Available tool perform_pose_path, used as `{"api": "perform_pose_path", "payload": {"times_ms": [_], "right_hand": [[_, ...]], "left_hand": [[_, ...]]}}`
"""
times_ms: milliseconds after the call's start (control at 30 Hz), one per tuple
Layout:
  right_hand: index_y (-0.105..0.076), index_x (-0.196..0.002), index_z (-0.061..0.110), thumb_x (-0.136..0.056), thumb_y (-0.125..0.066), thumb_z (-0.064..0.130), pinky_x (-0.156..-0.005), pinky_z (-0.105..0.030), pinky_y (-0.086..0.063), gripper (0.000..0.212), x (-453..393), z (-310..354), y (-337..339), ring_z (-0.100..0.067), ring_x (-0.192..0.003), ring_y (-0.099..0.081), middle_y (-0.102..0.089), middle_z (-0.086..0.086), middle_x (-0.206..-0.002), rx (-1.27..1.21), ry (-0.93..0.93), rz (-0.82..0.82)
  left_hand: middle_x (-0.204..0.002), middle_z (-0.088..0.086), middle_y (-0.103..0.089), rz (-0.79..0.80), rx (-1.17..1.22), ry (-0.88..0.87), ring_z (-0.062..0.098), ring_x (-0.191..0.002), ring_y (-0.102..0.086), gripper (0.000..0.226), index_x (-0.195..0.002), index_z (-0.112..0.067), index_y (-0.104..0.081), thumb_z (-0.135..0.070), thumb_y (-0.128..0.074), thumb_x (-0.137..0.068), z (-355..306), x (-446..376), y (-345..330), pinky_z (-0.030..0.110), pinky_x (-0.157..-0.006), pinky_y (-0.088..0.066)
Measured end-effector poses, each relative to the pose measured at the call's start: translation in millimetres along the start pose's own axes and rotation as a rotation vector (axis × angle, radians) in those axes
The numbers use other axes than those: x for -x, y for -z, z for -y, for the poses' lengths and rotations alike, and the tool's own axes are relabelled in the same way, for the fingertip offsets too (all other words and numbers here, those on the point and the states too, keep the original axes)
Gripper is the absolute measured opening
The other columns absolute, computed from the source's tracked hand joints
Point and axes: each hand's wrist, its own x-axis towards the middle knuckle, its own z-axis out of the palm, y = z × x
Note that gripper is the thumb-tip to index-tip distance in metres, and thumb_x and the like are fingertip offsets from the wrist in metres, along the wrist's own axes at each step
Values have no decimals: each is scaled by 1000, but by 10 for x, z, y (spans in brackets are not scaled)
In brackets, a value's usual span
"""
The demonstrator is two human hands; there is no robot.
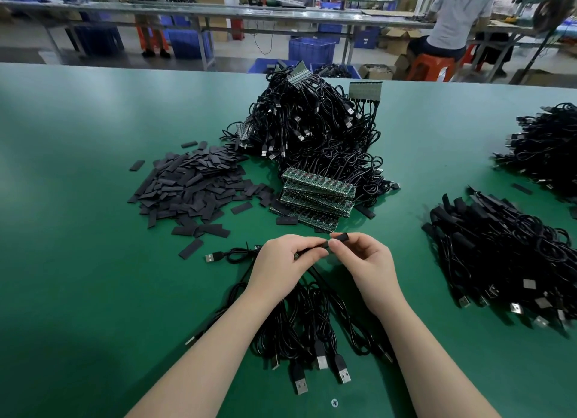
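Note:
My left hand [285, 260] and my right hand [362, 261] meet above the green table [78, 261], fingertips almost touching. The right thumb and forefinger pinch a short black sleeve [341, 237]. The left fingers curl round the end of a black USB cable [229, 256], whose plug lies to the left on the table. What sits inside the left grip is mostly hidden. Under both wrists lies a loose bunch of black USB cables [312, 333] with plugs pointing toward me.
A heap of flat black sleeves [190, 183] lies ahead left. Green circuit board strips [315, 196] rest against a big tangle of cables [312, 127]. Sleeved cables [499, 255] are piled at right, more cables [549, 143] at far right. People sit at benches behind.

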Motion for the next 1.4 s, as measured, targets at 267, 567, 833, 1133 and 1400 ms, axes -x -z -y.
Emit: {"api": "perform_pose_path", "payload": {"times_ms": [267,567,833,1133,1400], "right_hand": [[-76,-88,21,-86,-76,12,-65,-16,-48,9,10,3,-20,-7,-69,-58,-71,4,-75,-6,-1,-5],[-77,-88,23,-86,-76,14,-66,-13,-50,10,17,21,3,-2,-68,-63,-75,7,-76,-46,-27,-34],[-79,-82,29,-84,-77,12,-67,-14,-50,17,11,17,4,-5,-70,-63,-75,3,-78,-32,-25,-32],[-77,-82,34,-87,-75,15,-67,-18,-49,20,15,20,-8,-9,-72,-60,-74,-5,-79,16,-19,4],[-77,-89,25,-88,-73,12,-75,-19,-53,14,17,31,2,-8,-79,-66,-76,-6,-92,-7,-29,58]], "left_hand": [[-108,-14,-70,-10,4,-54,-6,-102,-60,26,-116,-32,-71,-32,-67,-90,-15,18,-12,13,-88,-45],[-111,-16,-70,-88,-59,-25,-7,-104,-58,32,-122,-30,-68,-33,-66,-91,-37,25,4,2,-89,-37],[-98,-16,-73,-112,-43,-7,-7,-96,-60,20,-103,-29,-76,-36,-71,-85,-20,14,-3,4,-80,-42],[-95,-19,-72,-76,21,-11,-6,-92,-63,21,-103,-31,-76,-35,-74,-83,-14,19,7,13,-82,-48],[-89,-19,-73,-147,50,26,-7,-88,-64,20,-96,-32,-78,-40,-77,-78,-11,29,1,10,-78,-47]]}}
